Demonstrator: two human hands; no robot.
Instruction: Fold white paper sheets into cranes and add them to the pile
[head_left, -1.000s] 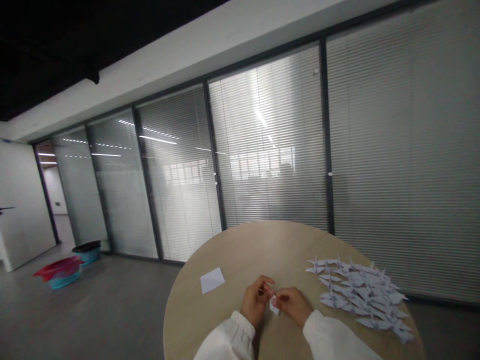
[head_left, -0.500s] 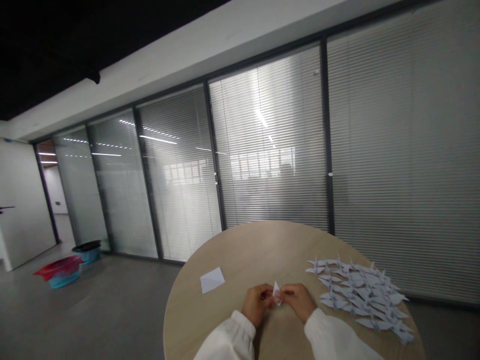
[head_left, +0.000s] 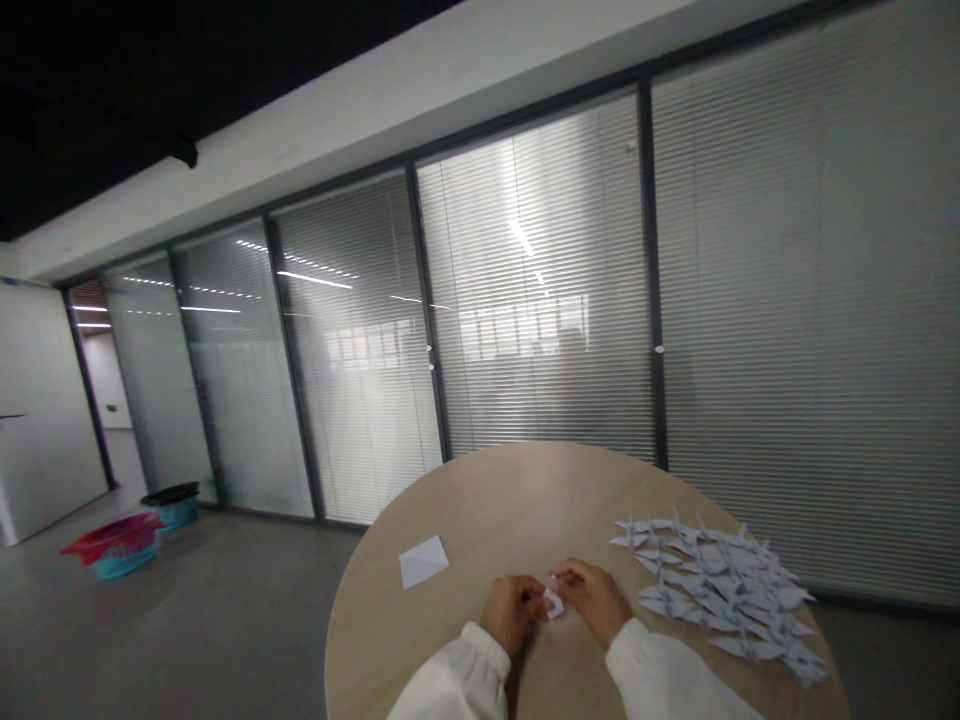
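The round wooden desk (head_left: pixel 540 480) carries everything in play, and paper in different states of folding lies across it. Biggest among these is the bunch of white origami cranes (head_left: pixel 739 595) at the right edge, packed close and partly overlapping, wings spread; they look finished, though too crowded to count surely. Between them and the left side, the two hands work near each other above the desk's near half. The left hand (head_left: pixel 514 612) and the right hand (head_left: pixel 598 598) have their fingers drawn in narrow, pinching one piece between them. Off to the left, apart from both hands, lies a white paper sheet (head_left: pixel 424 562) with a diagonal line across it; it seems barely begun, so most of its folding appears left. Smallest is the folded paper (head_left: pixel 554 605) at the fingertips: compact, judged partway done, its exact stage hidden by the fingers.
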